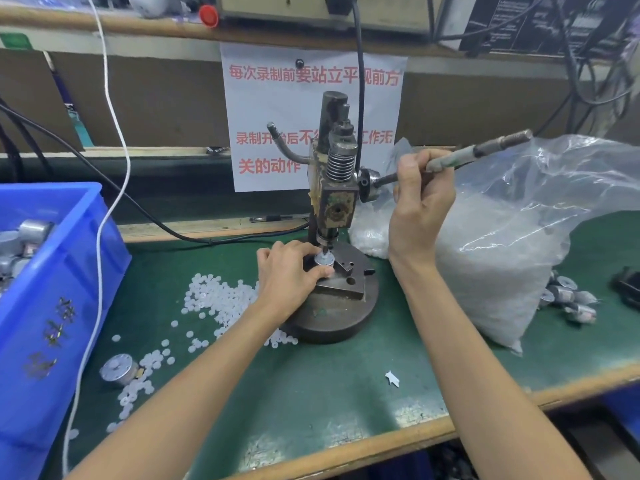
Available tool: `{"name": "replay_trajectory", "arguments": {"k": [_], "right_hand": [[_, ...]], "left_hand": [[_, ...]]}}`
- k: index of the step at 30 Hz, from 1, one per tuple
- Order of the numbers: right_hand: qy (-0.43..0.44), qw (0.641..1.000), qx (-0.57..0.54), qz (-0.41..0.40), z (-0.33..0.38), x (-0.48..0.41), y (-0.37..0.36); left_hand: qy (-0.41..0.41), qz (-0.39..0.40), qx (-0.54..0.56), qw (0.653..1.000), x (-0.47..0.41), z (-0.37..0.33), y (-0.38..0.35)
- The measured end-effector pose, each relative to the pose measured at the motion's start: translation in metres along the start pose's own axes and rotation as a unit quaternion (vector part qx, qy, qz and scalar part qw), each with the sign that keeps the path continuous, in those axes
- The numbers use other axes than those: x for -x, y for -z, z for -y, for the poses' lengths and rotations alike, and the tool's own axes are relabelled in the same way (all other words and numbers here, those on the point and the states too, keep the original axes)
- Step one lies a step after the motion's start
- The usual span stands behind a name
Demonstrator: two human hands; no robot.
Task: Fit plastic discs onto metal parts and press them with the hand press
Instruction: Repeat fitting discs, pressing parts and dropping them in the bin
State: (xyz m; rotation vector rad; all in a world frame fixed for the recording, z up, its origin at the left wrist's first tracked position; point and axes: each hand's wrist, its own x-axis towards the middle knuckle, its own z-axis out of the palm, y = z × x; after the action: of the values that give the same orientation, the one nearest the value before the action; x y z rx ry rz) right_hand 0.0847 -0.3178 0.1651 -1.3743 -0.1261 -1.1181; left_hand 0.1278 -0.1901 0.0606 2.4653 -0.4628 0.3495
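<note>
Pinching a small round metal part point(325, 259) with the left hand point(291, 268), thumb and fingertips curled round its rim. Holding it on the fixture block directly under the ram of the hand press point(337, 188). Possibly a white plastic disc on top of the part, too small to be sure. Ram tip touching or just above the part; cannot tell which.

Gripping the press lever point(478, 152) with the right hand point(419, 199), fingers wrapped fully round the bar near its inner end. Lever angled up to the right.

Press standing on a heavy round base point(332, 323) on the green tabletop point(329, 393). Left of the base, a loose heap of white plastic discs point(221, 299), some touching the base edge, more strung out toward the near left. Among those, a spare metal part point(117, 370).

Right of the press, just beside the right forearm, a big clear plastic bag point(502, 244) stuffed with white discs. Past the bag on the far right, a cluster of metal parts point(568, 299). At the left edge, a blue plastic bin point(86, 271) with more metal parts inside.

Behind the press, a white paper sign point(277, 98) with red lettering on the back wall. White cable point(104, 209) hanging down over the bin. Small white scrap point(392, 378) on the tabletop between the forearms.
</note>
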Motion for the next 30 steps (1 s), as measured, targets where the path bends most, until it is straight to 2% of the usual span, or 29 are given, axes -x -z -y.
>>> {"name": "replay_trajectory", "arguments": {"k": [4,9,11,14,17,21,26,30], "right_hand": [[-0.005,1.0,0.012,-0.02,0.001,-0.009,-0.009],[-0.073,0.996,0.041,0.041,-0.004,-0.019,-0.015],[-0.094,0.992,0.059,0.057,-0.008,-0.006,-0.007],[-0.092,0.989,0.109,0.029,-0.019,0.03,0.018],[-0.13,0.979,0.149,0.051,-0.032,0.068,0.051],[-0.189,0.96,0.182,0.102,-0.042,0.106,0.09],[-0.24,0.955,0.168,0.039,-0.029,0.128,0.144],[-0.218,0.954,0.2,-0.039,-0.01,0.149,0.2]], "left_hand": [[0.0,-0.003,0.007,1.0,0.001,-0.001,0.0],[-0.012,0.004,-0.016,1.0,0.004,-0.002,0.0],[-0.016,0.001,-0.032,0.999,0.005,-0.003,-0.001],[-0.014,-0.022,-0.032,0.999,0.01,-0.004,-0.001],[-0.065,-0.04,-0.005,0.997,0.033,-0.009,-0.003],[-0.141,-0.021,0.063,0.988,0.067,-0.042,-0.011],[-0.21,0.033,0.088,0.973,0.098,-0.097,-0.037],[-0.259,0.082,0.104,0.957,0.131,-0.139,-0.063]]}}
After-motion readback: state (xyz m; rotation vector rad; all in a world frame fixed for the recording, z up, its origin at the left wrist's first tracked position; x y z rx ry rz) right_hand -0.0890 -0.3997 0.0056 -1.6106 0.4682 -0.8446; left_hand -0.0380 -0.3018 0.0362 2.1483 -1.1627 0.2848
